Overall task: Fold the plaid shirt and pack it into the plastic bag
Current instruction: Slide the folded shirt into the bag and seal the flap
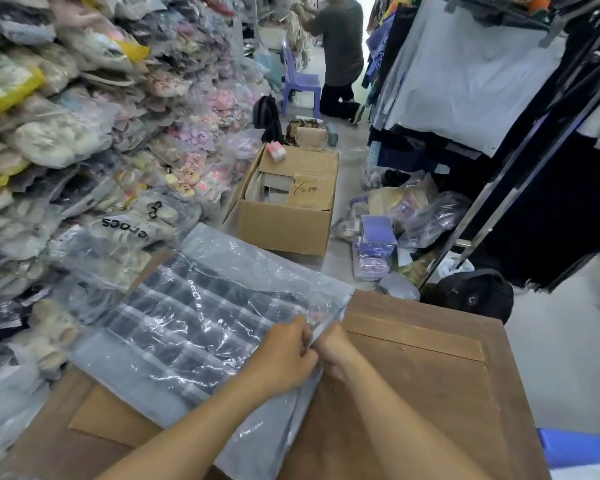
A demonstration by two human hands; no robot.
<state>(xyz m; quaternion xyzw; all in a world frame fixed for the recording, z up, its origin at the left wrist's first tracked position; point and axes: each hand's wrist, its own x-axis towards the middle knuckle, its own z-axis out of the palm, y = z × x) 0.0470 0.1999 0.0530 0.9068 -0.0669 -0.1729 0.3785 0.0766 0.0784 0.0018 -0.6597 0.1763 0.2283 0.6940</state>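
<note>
I see the plaid shirt (184, 327) folded inside the plastic bag (222, 258) at lower centre; my left hand (284, 355) and right hand (333, 348) pinch its open edge, probably sealing it.

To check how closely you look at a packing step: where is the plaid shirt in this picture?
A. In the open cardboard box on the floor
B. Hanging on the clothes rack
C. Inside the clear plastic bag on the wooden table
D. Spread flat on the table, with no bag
C: the plaid shirt shows through the clear plastic bag lying on the wooden table, while both hands pinch the bag's edge.
</note>
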